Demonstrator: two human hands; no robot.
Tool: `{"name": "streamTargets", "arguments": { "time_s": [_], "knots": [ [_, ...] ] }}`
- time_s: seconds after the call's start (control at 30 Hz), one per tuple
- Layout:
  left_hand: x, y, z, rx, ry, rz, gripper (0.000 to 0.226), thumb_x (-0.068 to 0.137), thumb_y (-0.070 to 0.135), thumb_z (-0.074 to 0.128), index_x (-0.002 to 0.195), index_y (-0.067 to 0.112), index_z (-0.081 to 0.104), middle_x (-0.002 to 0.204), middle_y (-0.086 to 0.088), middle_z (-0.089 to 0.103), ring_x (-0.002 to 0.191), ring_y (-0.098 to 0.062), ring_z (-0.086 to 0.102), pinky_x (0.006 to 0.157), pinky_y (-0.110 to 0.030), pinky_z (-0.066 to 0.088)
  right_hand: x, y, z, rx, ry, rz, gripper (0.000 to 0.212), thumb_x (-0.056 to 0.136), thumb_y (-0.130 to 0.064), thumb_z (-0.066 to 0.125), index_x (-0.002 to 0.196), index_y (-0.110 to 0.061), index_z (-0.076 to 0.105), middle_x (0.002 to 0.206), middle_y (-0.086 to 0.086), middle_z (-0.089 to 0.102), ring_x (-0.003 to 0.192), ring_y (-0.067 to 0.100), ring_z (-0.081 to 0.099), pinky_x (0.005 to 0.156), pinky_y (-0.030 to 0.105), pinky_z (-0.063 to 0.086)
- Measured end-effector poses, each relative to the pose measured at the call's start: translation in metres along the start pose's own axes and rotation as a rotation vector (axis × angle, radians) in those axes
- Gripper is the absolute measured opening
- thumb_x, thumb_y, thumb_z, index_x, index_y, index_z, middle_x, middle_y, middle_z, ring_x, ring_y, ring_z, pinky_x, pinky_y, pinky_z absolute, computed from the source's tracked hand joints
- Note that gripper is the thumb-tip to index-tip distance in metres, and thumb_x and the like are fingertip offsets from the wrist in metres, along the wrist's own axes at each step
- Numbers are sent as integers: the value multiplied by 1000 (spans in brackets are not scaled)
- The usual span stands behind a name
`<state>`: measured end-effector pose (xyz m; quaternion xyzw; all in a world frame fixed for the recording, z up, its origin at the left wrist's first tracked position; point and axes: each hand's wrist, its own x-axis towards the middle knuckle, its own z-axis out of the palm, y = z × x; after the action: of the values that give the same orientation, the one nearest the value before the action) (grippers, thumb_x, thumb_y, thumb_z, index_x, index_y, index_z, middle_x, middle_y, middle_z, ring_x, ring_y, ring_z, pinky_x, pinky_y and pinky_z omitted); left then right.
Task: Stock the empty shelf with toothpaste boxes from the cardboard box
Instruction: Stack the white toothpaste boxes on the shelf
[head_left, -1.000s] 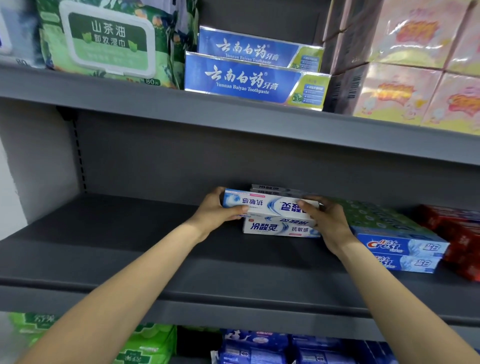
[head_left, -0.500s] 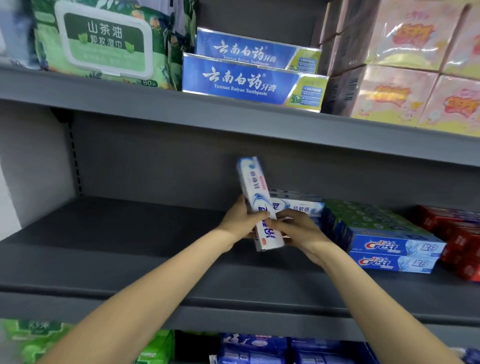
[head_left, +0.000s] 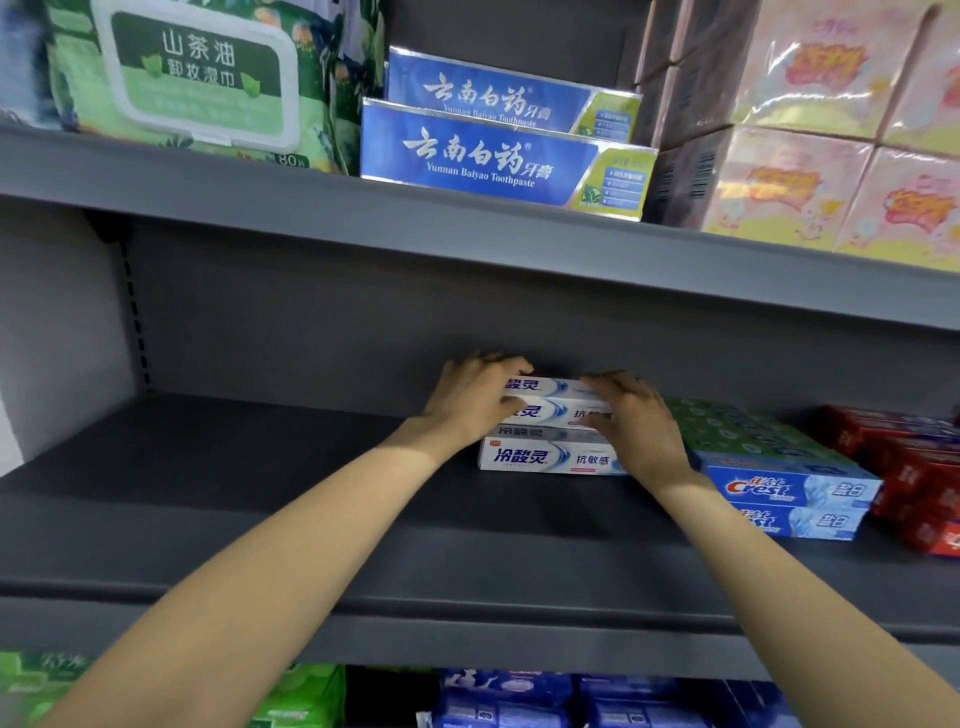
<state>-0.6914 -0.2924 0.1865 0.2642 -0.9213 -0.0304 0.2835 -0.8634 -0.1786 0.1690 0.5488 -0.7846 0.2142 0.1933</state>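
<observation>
Far left, the grey shelf (head_left: 249, 493) is bare board, plenty of room there for more stock. Moving in, the left hand (head_left: 470, 397) grips the left end of the top white toothpaste box (head_left: 553, 410), fingers curled over its far edge, and the right hand (head_left: 636, 421) clamps the other end the same way. Held at both ends like that, the person looks to be squaring the box up, label outward, on the white stack. It sits back on the shelf against the rear wall, on top of the bottom white box (head_left: 545, 457); a second one lies just behind it at the same level. Hard against the stack on the right come the blue Crest boxes (head_left: 795, 491), which wall off that side, then the red boxes (head_left: 914, 467) beyond. The upper shelf edge (head_left: 467, 228) overhangs, so headroom for stacking looks limited. No cardboard box in sight
</observation>
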Motion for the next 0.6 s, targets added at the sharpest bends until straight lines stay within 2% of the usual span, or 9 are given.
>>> {"name": "streamTargets", "arguments": {
  "time_s": [0.1, 0.17, 0.23, 0.33, 0.43, 0.5, 0.6],
  "knots": [
    [-2, -5, 13, 115, -102, 24, 49, 94, 8, 49, 140, 25, 44, 146, 2, 40, 132, -23, 38, 104, -37, 37, -1, 8, 15, -122, -64, 68, 50, 93, -20, 53, 141, -26, 42, 145, 4, 39, 135, 27, 35, 118, 37, 15],
    [-8, -13, 23, 94, -193, -5, 62, 93, -1, 45, 147, 27, 32, 155, 4, 26, 139, -22, 29, 106, -36, 37, -5, 7, 24, -161, -98, 82, 51, 96, -15, 46, 144, -26, 36, 148, 3, 34, 136, 28, 33, 117, 36, 15],
    [-14, -17, 28, 87, -229, -8, 70, 93, -1, 45, 150, 29, 20, 159, 6, 13, 143, -21, 22, 109, -38, 34, -6, 3, 26, -175, -136, 89, 56, 95, -8, 43, 147, -23, 28, 150, 4, 31, 138, 27, 30, 117, 36, 15],
    [-19, -13, 25, 108, -232, 2, 69, 94, 11, 51, 152, 25, 15, 160, 3, 8, 145, -23, 15, 114, -38, 23, -7, -6, 18, -197, -231, 114, 60, 98, -19, 43, 151, -19, 14, 157, 4, 15, 146, 21, 14, 118, 36, 8],
    [-25, -1, 16, 105, -121, 7, 64, 94, 15, 51, 150, 20, 22, 158, -1, 17, 144, -22, 19, 113, -35, 22, -17, -28, 5, -139, -207, 126, 62, 98, -23, 45, 151, -16, 13, 158, 5, 12, 146, 21, 11, 117, 33, 10],
    [-33, 8, 7, 119, -51, 29, 54, 94, 16, 49, 144, 17, 32, 152, -3, 30, 136, -23, 30, 106, -35, 29, -28, -48, -3, -74, -170, 124, 55, 97, -19, 46, 148, -16, 25, 155, 5, 23, 142, 23, 22, 114, 32, 20],
    [-53, 20, -14, 30, -107, -35, 34, 95, 18, 46, 129, 15, 48, 137, -4, 47, 123, -25, 45, 95, -35, 39, -51, -79, -13, 71, -174, 102, 44, 94, -15, 47, 137, -18, 45, 145, 3, 38, 131, 25, 38, 104, 35, 37]
  ]
}}
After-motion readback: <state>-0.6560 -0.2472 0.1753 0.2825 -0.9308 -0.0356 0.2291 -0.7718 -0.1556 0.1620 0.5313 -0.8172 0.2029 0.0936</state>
